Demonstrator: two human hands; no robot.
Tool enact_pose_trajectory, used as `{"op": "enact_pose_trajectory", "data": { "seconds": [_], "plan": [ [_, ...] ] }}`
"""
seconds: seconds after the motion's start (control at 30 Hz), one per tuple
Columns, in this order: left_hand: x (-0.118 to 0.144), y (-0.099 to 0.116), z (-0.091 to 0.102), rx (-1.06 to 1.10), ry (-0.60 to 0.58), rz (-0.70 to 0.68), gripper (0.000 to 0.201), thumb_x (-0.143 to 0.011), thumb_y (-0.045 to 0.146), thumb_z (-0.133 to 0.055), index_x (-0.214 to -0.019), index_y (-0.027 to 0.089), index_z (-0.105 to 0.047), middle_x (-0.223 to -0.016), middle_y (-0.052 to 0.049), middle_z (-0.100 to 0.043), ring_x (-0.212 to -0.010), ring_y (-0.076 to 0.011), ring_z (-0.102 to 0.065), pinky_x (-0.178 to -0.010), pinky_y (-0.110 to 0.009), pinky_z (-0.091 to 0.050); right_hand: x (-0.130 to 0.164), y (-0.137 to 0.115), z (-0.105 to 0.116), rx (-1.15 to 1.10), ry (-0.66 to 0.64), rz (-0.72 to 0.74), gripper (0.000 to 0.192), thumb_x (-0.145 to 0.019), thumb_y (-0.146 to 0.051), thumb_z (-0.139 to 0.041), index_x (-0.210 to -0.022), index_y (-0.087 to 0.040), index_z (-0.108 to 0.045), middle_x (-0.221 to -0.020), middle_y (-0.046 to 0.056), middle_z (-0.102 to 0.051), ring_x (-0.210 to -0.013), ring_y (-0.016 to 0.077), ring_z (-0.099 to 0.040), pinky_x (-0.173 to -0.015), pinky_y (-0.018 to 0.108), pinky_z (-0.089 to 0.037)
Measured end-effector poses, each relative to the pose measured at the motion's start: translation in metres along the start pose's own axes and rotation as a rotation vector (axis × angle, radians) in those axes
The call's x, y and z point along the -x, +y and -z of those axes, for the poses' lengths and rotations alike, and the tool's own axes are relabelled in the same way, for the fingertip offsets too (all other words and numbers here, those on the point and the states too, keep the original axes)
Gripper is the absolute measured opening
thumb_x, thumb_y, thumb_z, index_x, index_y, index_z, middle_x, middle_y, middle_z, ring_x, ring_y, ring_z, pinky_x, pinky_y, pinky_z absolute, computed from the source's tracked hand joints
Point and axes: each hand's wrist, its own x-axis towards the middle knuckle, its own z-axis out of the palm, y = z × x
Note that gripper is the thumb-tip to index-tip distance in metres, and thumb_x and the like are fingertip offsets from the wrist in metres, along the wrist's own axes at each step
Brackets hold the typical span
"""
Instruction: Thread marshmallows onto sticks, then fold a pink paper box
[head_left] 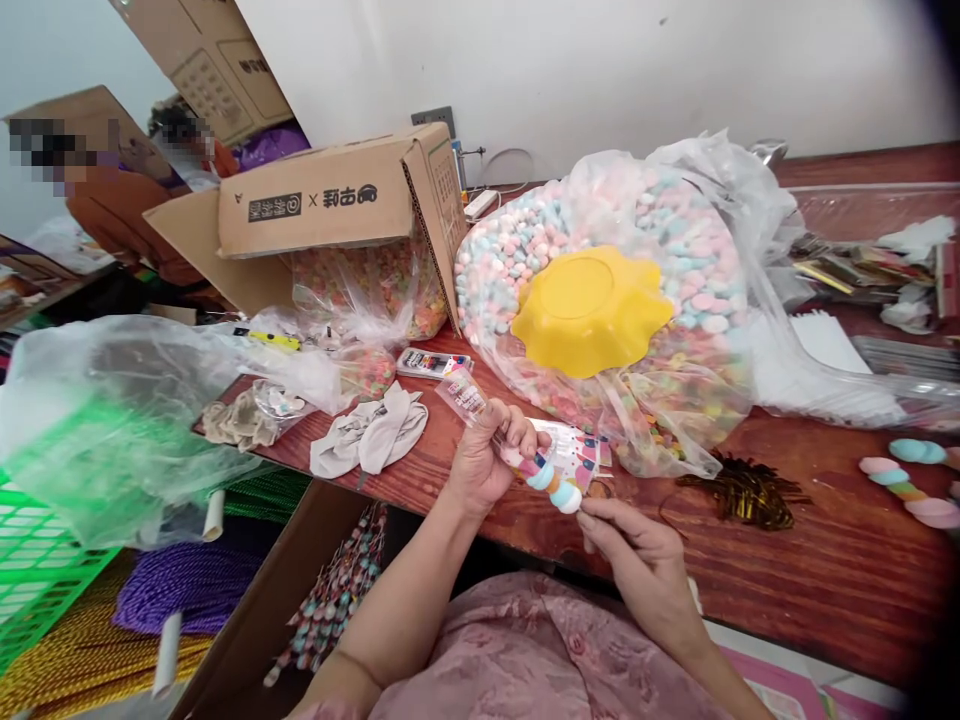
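Above the near table edge, my left hand [487, 465] is closed around a candy skewer [553, 484] partly inside a clear printed bag [462, 394]. Blue, orange and white pieces show past the fingers at its lower end. My right hand [645, 560] pinches at the tip by the last white piece; whatever lies between its fingertips is too small to make out. Under the skewer lies a printed packet [574, 455]. To the right is a bunch of gold twist ties [750, 492]. More pastel candy skewers [904, 485] rest at the right edge.
Behind my hands, a yellow scalloped bowl [592, 310] sits upside down on large bags of candies [705, 260]. An open carton [322, 200] stands left of it. Grey cloth gloves [369, 432] lie near the left edge. Below are a box of beaded strings [337, 590] and a green basket [52, 560].
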Motion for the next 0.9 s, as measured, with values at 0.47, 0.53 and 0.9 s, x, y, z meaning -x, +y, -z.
{"op": "enact_pose_trajectory", "data": {
  "seconds": [0.47, 0.53, 0.9],
  "plan": [
    [-0.003, -0.008, 0.005, -0.02, 0.07, -0.031, 0.073, -0.071, 0.083, -0.054, -0.062, 0.02, -0.019, -0.051, 0.009, -0.028, -0.04, -0.0048, -0.03, -0.065, -0.033, -0.049, -0.011, -0.005, -0.006, -0.596, -0.262, -0.599, 0.038, -0.073, -0.052, -0.071, -0.072, -0.018, -0.055, -0.042, -0.009, -0.036, -0.037, 0.0037, -0.017, -0.037, 0.019, -0.013],
    [-0.002, -0.01, 0.005, -0.023, 0.035, -0.028, 0.074, -0.069, 0.079, -0.062, -0.061, 0.019, -0.019, -0.051, 0.009, -0.028, -0.04, -0.0045, -0.032, -0.066, -0.033, -0.05, -0.008, -0.006, -0.009, -0.684, -0.246, -0.606, 0.037, -0.072, -0.051, -0.072, -0.075, -0.019, -0.054, -0.042, -0.01, -0.034, -0.037, 0.0033, -0.015, -0.038, 0.02, -0.013],
    [-0.005, -0.019, 0.0, 0.149, 0.215, 0.101, 0.055, -0.082, 0.062, -0.063, -0.064, 0.019, -0.033, -0.054, 0.009, -0.04, -0.045, -0.006, -0.043, -0.064, -0.028, -0.047, -0.007, 0.004, -0.003, 0.815, -0.027, 0.635, 0.028, -0.09, -0.008, -0.043, -0.101, -0.013, -0.069, -0.067, 0.004, -0.062, -0.059, 0.0129, -0.052, -0.057, 0.026, -0.036]
  ]
}}
